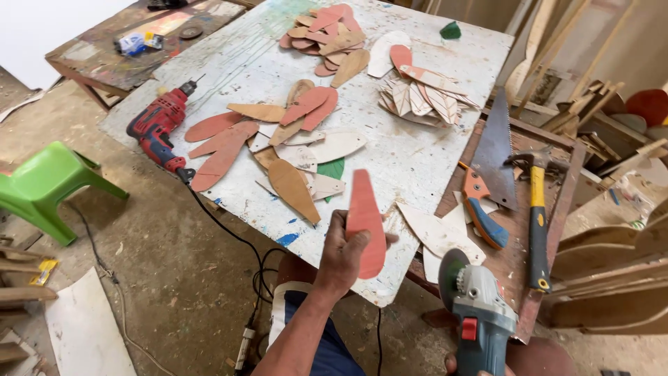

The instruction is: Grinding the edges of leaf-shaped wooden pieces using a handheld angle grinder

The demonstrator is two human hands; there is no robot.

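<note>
Sprawling across the paint-spattered counter [417, 160] are piles of leaf-shaped wooden cutouts [292, 139], a red drill [158, 127] at its left edge, and a handsaw [491, 157] and hammer [536, 223] off its right edge. Above the near edge, the left hand [342, 254] is clenched around a red wooden cutout [366, 221]. The angle grinder [476, 313] hides the right hand [459, 367], cut off below, so its grip cannot be told.

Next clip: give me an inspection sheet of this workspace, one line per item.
Surface: white paint-stained board on a workbench, crowded.
Job's things: red wooden cutout held upright; angle grinder low at right.
Clutter: leaf-shaped cutouts in piles, red drill, handsaw, hammer.
Grippers: left hand grips the red cutout; right hand barely visible under the grinder, grip cannot be judged.
Cables: black drill cord runs off the board to the floor.
Surroundings: green stool, concrete floor, wood offcuts at right.
</note>
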